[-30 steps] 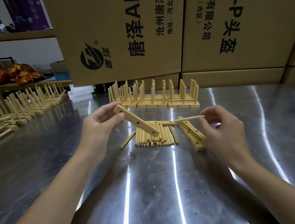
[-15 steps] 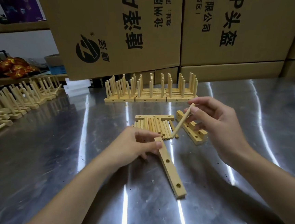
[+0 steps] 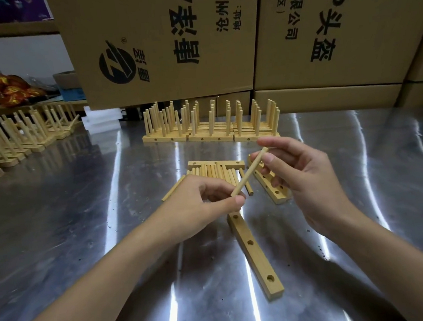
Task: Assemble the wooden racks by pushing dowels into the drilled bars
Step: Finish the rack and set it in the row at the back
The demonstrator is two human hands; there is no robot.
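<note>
A drilled wooden bar (image 3: 255, 253) lies flat on the steel table (image 3: 83, 222), running from centre toward me. My left hand (image 3: 204, 202) holds the bar's far end down, thumb and fingers curled round it. My right hand (image 3: 306, 175) pinches a dowel (image 3: 249, 176) near its top; the dowel slants down-left, and its lower tip sits by my left thumb above the bar's far end. A pile of loose dowels (image 3: 216, 174) lies behind my hands. More drilled bars (image 3: 271, 185) lie partly hidden under my right hand.
Finished racks (image 3: 210, 124) stand in a row at the back centre, and more racks (image 3: 19, 136) line the left edge. Large cardboard boxes (image 3: 220, 36) wall off the far side. A white plastic block (image 3: 102, 118) sits behind the racks.
My left hand brought the bar down from the air and laid it flat on the table. My right hand swung the dowel from level to slanting, its tip now at the bar's far end.
</note>
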